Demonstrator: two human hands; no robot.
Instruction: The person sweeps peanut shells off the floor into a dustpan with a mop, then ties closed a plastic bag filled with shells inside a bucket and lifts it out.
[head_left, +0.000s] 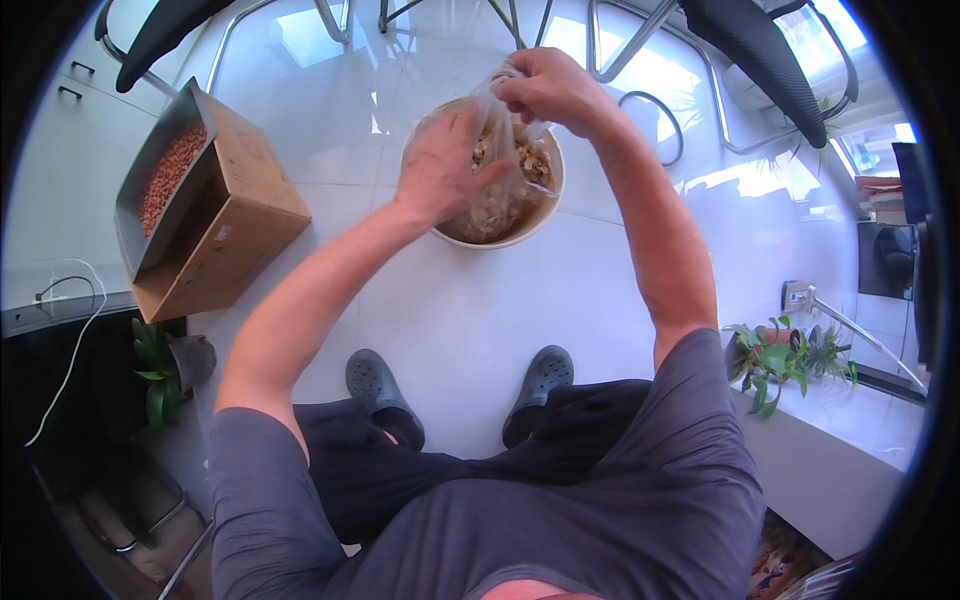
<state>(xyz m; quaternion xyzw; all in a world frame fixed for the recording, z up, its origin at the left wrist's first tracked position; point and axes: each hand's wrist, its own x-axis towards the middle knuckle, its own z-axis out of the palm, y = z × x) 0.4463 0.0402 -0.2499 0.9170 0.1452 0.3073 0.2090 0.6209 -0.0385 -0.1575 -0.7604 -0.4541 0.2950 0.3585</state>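
Note:
A round pale bucket (556, 196) stands on the tiled floor between and beyond my feet. Inside it is a clear plastic bag (499, 187) with light brown, irregular pieces, perhaps shells or husks. My right hand (544, 90) is closed on the gathered top of the bag, above the bucket's far rim. Spread over the bucket's left side, my left hand (450, 165) lies against the bag with its thumb pointing right; its fingers are apart. Part of the bucket's contents is hidden by my hands.
At left, a cardboard box (247, 202) with a grey lining holds reddish-brown nuts or beans. Metal-legged chairs (757, 67) stand beyond the bucket. Potted plants are on both sides, one (191, 360) at left, others on a white ledge (847, 427). Clogs (551, 375) are on my feet.

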